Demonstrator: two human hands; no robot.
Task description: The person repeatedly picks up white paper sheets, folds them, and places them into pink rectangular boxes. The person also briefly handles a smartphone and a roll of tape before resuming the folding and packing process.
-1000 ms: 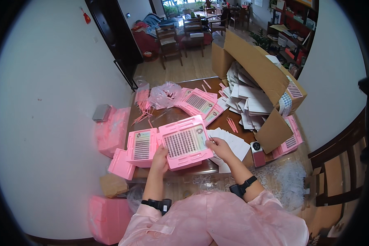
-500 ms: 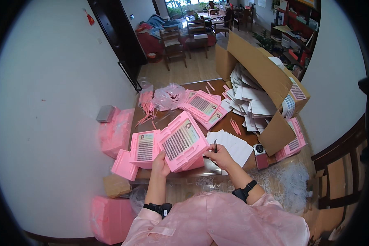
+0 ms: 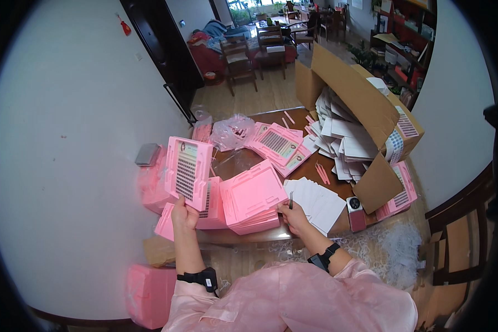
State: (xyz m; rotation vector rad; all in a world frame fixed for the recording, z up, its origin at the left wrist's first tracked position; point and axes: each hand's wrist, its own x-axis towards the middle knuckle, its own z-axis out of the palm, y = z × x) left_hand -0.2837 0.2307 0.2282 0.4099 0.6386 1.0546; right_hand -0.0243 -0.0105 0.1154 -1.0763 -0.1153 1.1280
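My left hand [image 3: 185, 214] grips a pink false-eyelash tray [image 3: 174, 166] by its lower edge, holding it raised and tilted at the table's left side. Dark rows of lashes and a small printed card show on its face. Partly hidden behind it stands another stack of pink trays [image 3: 214, 213]. My right hand [image 3: 296, 218] is closed on dark tweezers [image 3: 291, 199], its fingers at the right corner of a stack of blank-faced pink trays [image 3: 254, 193]. Right of that hand lie fanned white cards [image 3: 315, 202].
An open cardboard box [image 3: 359, 88] on its side spills white cards at the back right. More lash trays [image 3: 279, 145], a clear plastic bag [image 3: 232, 131] and pink tweezers [image 3: 322, 173] lie on the brown table. A small pink device [image 3: 356, 214] stands near the right edge.
My left hand has carried the lash tray leftward off the front stack, uncovering a blank pink face there. My right hand stays by the stack with the tweezers.
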